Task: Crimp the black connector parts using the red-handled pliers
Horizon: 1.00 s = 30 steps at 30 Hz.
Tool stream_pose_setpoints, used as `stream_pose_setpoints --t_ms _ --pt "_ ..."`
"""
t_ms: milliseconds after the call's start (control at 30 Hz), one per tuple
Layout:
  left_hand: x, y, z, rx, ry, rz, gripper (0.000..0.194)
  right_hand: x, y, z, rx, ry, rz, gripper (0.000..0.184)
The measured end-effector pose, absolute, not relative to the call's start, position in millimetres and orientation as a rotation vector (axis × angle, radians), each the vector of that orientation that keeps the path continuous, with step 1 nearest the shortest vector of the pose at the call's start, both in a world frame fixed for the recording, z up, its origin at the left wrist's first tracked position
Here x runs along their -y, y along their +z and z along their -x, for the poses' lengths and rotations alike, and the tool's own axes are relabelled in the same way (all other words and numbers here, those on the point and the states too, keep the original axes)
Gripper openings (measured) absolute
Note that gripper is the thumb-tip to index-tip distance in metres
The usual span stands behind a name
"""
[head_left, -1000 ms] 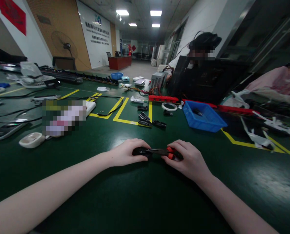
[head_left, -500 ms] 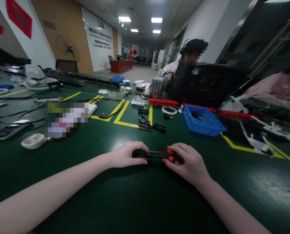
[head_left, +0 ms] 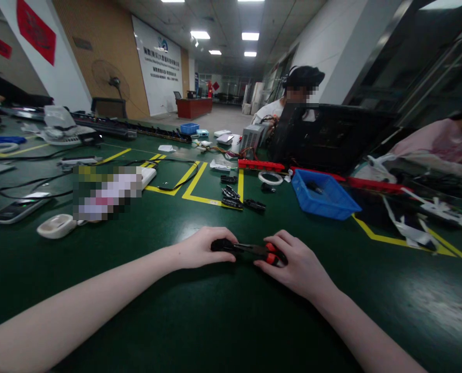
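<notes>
Green tabletop (head_left: 231, 321) lies open between the forearms, and open again from the right hand (head_left: 295, 261) toward the blue bin (head_left: 324, 202). Straight ahead, a cluster of small black parts (head_left: 231, 197) blocks the way; behind it, a red strip (head_left: 260, 165) runs crosswise. Left side: white case (head_left: 56, 226) and black cable (head_left: 32, 192) obstruct.

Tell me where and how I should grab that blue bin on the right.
Grip the blue bin by its near rim, coming from your side, probably with the right hand once it sets down the pliers: thumb outside, fingers inside. Its top is open and its near wall faces you, while a red strip lies behind it.
</notes>
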State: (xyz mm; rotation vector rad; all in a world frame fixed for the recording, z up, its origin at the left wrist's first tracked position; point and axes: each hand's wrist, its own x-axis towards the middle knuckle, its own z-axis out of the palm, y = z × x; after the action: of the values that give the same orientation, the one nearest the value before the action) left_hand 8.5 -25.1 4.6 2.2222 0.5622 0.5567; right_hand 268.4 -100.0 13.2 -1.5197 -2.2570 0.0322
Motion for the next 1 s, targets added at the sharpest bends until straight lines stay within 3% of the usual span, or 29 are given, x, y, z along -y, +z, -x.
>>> stream_pose_setpoints --t_ms 200,533,1000 --pt "28.7 8.8 -8.5 -0.533 0.531 -2.215 0.03 99.1 17.4 -265.9 2.329 -0.082 1.599 0.019" --pt "28.7 10.7 -8.0 -0.51 0.55 -2.218 0.031 97.5 13.5 -268.6 2.347 -0.191 1.625 0.014" --pt "30.1 8.6 -8.4 -0.385 0.689 -2.243 0.032 100.3 17.0 -264.4 2.35 -0.063 1.621 0.013"
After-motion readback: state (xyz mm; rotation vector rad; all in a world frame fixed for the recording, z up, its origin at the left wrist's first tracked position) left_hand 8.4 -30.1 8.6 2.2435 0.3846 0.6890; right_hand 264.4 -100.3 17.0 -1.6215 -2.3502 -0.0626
